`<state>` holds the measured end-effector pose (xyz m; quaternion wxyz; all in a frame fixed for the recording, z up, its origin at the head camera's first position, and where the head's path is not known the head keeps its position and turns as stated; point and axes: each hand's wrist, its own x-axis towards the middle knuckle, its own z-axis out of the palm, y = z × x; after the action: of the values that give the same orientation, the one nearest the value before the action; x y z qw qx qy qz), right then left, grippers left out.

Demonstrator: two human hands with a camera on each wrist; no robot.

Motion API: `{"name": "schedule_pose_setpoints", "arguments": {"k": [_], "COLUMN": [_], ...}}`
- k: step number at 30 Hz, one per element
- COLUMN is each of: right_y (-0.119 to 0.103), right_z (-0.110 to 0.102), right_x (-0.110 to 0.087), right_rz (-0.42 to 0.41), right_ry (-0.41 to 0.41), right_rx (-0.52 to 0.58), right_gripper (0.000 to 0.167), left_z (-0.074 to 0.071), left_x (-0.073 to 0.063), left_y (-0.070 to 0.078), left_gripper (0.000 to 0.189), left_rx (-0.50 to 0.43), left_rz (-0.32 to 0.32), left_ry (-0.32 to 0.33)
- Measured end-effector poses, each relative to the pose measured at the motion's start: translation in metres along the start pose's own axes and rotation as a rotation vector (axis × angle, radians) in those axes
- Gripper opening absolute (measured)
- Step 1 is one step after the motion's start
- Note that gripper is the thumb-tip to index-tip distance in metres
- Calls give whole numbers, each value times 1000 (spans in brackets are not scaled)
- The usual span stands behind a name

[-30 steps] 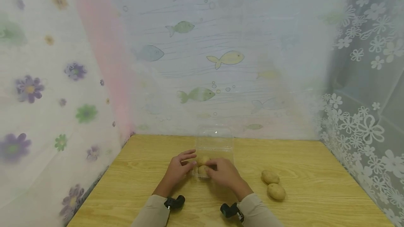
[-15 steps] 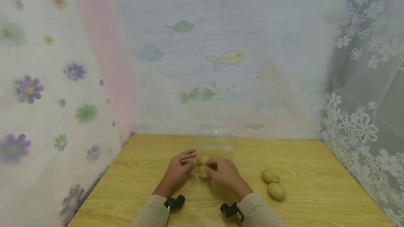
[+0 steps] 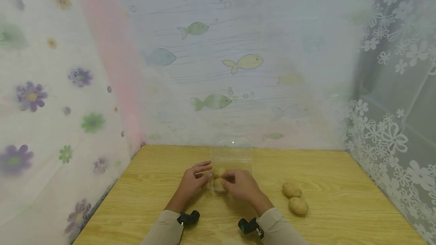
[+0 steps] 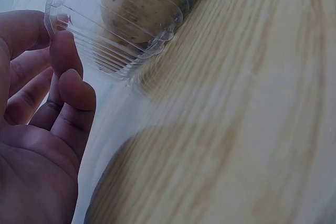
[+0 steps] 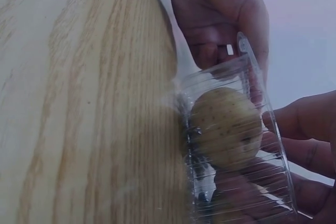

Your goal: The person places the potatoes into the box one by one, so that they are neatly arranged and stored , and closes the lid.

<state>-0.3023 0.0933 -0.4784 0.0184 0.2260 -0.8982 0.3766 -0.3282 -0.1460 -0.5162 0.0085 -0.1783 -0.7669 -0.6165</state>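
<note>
A clear plastic clamshell box (image 3: 249, 167) stands on the table with its lid (image 3: 231, 149) raised at the back. Two potatoes lie inside, the near potato (image 3: 218, 183) in front of the far potato (image 3: 219, 172). My left hand (image 3: 192, 180) pinches the box's left rim, as the left wrist view shows. From the right, my right hand (image 3: 241, 186) reaches over the rim, and its thumb and fingers grip the near potato (image 5: 226, 124). Part of the box's right side is hidden behind that hand.
Two more potatoes (image 3: 291, 190) lie touching on the wooden table (image 3: 340, 199), to the right of my right hand. A curtain printed with fish (image 3: 245, 62) hangs behind the table, and flowered curtains (image 3: 92, 122) hang at the sides.
</note>
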Motion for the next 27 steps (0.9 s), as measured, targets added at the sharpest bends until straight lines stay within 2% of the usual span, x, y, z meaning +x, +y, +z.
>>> {"name": "schedule_pose_setpoints", "arguments": {"k": [6, 13, 22, 27], "right_y": [-2, -6, -8, -6], "right_z": [-2, -10, -33, -46], "right_x": [2, -1, -9, -18], "right_rz": [-7, 12, -38, -57], "right_ry": [40, 52, 102, 119], "right_rx": [34, 105, 49, 13], "right_gripper": [28, 27, 29, 27], "left_z": [0, -1, 2, 2], "left_x": [0, 0, 3, 3], "left_y": [1, -1, -1, -3], "left_gripper": [41, 43, 42, 39], "left_rx": [11, 15, 32, 41], "left_rz": [-8, 1, 31, 34], "left_ry": [14, -2, -5, 19]}}
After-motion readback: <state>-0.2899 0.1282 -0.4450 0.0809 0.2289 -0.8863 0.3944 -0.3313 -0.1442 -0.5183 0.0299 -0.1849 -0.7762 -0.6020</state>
